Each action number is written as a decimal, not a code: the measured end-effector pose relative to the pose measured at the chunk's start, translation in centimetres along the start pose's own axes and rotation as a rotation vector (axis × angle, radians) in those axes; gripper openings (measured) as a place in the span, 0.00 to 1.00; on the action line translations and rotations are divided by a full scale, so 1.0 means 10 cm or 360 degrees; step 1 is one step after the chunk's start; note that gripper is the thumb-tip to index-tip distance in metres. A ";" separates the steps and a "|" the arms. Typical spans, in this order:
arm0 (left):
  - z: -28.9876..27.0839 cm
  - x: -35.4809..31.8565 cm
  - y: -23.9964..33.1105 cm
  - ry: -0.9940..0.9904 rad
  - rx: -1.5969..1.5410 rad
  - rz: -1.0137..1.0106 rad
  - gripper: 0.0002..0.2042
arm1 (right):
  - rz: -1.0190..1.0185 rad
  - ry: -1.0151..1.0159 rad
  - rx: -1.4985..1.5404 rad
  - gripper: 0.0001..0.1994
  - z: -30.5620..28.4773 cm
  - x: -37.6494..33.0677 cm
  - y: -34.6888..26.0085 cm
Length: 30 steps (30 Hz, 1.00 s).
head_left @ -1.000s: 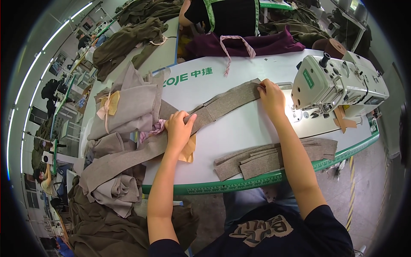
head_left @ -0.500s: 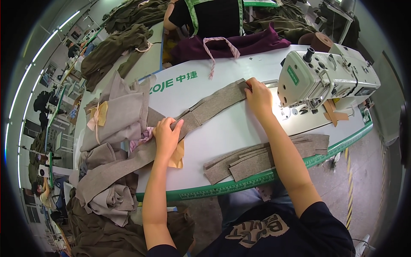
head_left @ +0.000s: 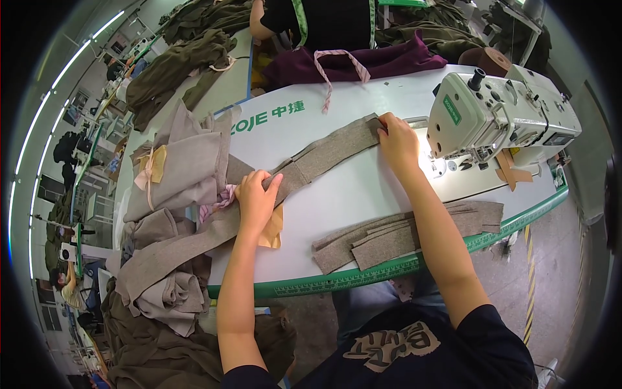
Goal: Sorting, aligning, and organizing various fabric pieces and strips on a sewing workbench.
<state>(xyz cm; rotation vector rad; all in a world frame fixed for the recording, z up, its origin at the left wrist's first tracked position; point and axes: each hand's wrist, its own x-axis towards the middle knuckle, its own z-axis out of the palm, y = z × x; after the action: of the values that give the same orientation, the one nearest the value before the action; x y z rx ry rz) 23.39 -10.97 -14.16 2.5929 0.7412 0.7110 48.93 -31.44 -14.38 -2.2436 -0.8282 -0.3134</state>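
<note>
A long grey-brown fabric strip (head_left: 337, 148) runs slantwise across the white sewing table, with a seam or overlap partway along it. My right hand (head_left: 398, 144) pinches its far right end, close to the sewing machine's needle area. Farther down the strip, my left hand (head_left: 256, 202) is closed on its edge, thumb toward the right; part of the grip is hidden. From there the strip hangs over the pile of grey cloth at the left. More cut strips (head_left: 395, 236) of the same cloth lie stacked by the table's front edge.
A white sewing machine (head_left: 499, 117) stands at the right. Folded grey fabric (head_left: 188, 162) with a tie and tan paper lies left. Purple cloth (head_left: 363, 65) with a striped tie lies at the back, before another person (head_left: 334, 23). Dark cloth (head_left: 162, 356) heaps lower left.
The view has shifted slightly. The strip lies flatter beside my left hand, whose thumb has spread a little from the fingers. My right hand keeps its pinch on the end.
</note>
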 end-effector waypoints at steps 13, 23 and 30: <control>-0.29 -0.06 0.22 -0.0116 0.0093 0.0063 0.11 | 0.0015 -0.0068 0.0006 0.07 0.00 0.02 -0.02; -0.52 -0.09 0.53 -0.0352 0.0118 0.0486 0.06 | 0.0173 -0.0140 0.0022 0.09 -0.08 0.04 -0.09; -0.65 0.03 0.49 -0.1172 -0.0018 -0.0185 0.12 | 0.0207 -0.0143 -0.0014 0.10 -0.25 -0.01 -0.21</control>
<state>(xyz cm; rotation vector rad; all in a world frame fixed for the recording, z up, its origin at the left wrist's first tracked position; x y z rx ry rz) 21.95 -13.47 -6.50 2.4893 0.6204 -0.2793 47.49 -32.08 -11.53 -2.3211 -0.7240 -0.1568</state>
